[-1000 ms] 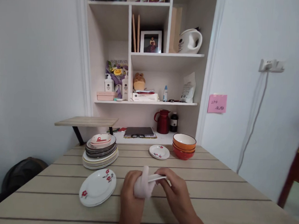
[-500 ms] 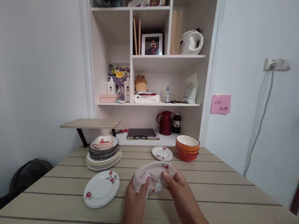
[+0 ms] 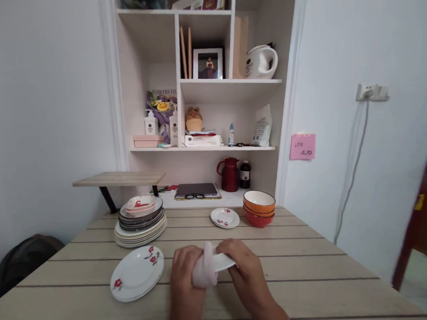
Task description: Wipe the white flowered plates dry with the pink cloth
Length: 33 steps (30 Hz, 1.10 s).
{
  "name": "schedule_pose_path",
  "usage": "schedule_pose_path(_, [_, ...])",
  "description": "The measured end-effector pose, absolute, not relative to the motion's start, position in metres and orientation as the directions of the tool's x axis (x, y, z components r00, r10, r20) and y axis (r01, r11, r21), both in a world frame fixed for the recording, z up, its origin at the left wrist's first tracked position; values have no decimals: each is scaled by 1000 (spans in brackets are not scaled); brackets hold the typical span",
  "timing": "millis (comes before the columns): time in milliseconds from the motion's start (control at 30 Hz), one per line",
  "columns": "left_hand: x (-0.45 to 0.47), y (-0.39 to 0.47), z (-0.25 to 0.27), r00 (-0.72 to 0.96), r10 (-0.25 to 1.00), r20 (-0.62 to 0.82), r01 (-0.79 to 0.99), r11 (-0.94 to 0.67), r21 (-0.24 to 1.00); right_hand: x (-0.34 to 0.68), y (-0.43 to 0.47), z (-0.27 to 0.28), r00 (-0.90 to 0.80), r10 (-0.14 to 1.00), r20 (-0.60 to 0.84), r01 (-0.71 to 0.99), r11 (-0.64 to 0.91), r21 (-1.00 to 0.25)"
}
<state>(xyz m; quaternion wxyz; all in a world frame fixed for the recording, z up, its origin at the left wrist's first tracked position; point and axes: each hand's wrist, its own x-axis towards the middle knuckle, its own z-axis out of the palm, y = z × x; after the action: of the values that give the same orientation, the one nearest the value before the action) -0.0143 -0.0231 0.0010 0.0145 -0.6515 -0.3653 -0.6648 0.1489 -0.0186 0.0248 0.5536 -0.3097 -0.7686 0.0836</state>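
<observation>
Between my hands, above the table's near middle, a white plate (image 3: 224,262) is tilted nearly edge-on. My right hand (image 3: 243,264) grips its right rim, fingers over the top. A pale pink cloth (image 3: 205,269) is folded around the plate's left side, and my left hand (image 3: 188,273) is closed on the cloth, pressing it to the plate. Much of the plate is hidden by the cloth and fingers. Left of my left hand lie larger flower-patterned plates (image 3: 138,273), one on another. Beyond my hands are small flower-patterned plates (image 3: 225,218).
A tall stack of plates (image 3: 141,220) topped by a small dish stands at the back left, near a raised wooden shelf (image 3: 119,178). Stacked orange and red bowls (image 3: 258,208) stand at the back right. Behind the table (image 3: 301,260) are a red jug (image 3: 230,174) and a laptop (image 3: 196,189).
The plate has turned from showing its face to nearly edge-on, and the cloth now wraps round its left side. The whole view has shifted slightly to the right.
</observation>
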Motion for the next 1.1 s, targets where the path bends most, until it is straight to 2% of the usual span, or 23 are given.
schedule_pose_path(67, [-11,-22,4,-256,612,749,314,-680,663,148,-19,25,-144,702,697,240,708,-664])
schedule_pose_path(133, [-7,-22,6,-281,799,531,52,-540,840,147,-19,24,-71,813,578,73,582,-810])
schedule_pose_path(233, [-1,-22,9,-271,901,337,-145,-385,911,145,-18,22,-20,887,462,-164,453,-876])
schedule_pose_path(367, [1,-24,8,-300,911,283,-159,-341,927,141,-18,22,-101,925,367,-301,323,-897])
schedule_pose_path(433, [1,-24,7,-320,900,297,-131,-353,926,140,-17,22,-109,934,341,-262,304,-916])
schedule_pose_path(533, [-2,-23,4,-307,850,429,-9,-453,891,141,-16,22,17,891,454,-25,454,-890])
schedule_pose_path(600, [-6,-22,1,-264,762,591,165,-567,807,145,-15,22,81,767,636,196,613,-765])
schedule_pose_path(667, [-9,-23,-2,-200,638,743,368,-655,661,149,-14,21,37,609,792,371,728,-577])
schedule_pose_path(733, [-13,-24,-4,-134,552,823,488,-686,539,154,-14,20,-41,495,868,466,778,-422])
schedule_pose_path(833, [-15,-27,-5,-92,514,853,557,-683,472,159,-13,18,-99,441,892,508,793,-336])
schedule_pose_path(933, [-13,-27,-2,-135,526,839,506,-692,515,161,-12,18,-107,471,875,468,800,-374])
schedule_pose_path(1000, [-10,-25,0,-205,568,797,405,-692,597,160,-12,18,-102,559,823,411,777,-476])
schedule_pose_path(1100, [-7,-23,3,-301,696,652,207,-620,757,156,-14,20,-94,717,691,327,678,-658])
